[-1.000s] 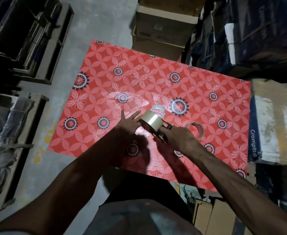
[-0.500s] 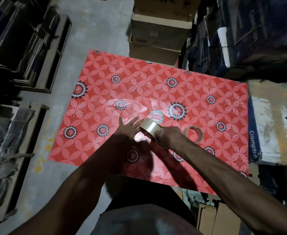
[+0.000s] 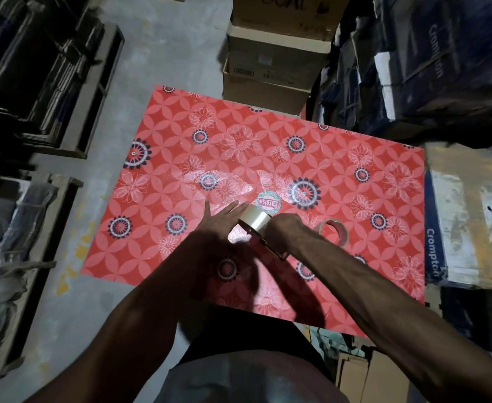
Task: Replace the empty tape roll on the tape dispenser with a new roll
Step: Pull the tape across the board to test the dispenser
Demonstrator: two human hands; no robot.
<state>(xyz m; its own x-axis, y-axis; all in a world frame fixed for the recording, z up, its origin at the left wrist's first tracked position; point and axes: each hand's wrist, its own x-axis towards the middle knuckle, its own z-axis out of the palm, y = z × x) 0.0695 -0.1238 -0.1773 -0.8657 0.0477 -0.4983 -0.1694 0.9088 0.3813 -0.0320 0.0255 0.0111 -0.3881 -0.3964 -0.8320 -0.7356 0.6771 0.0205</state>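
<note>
1. The desk (image 3: 268,135), covered in a red floral pattern, lies under both hands, with stacked cardboard boxes (image 3: 273,59) beyond its far edge.
2. The left hand (image 3: 218,225) is flat with fingers spread, pressing against the side of the new tape roll (image 3: 255,221).
3. The right hand (image 3: 285,231) is wrapped around the tape dispenser (image 3: 270,247), just right of the left hand.
4. The new roll sits on the dispenser, between the two hands.
5. The empty tape roll (image 3: 333,231) lies on the desk just right of the right hand.
6. A round sticker (image 3: 268,202) sits just beyond the hands.
</note>
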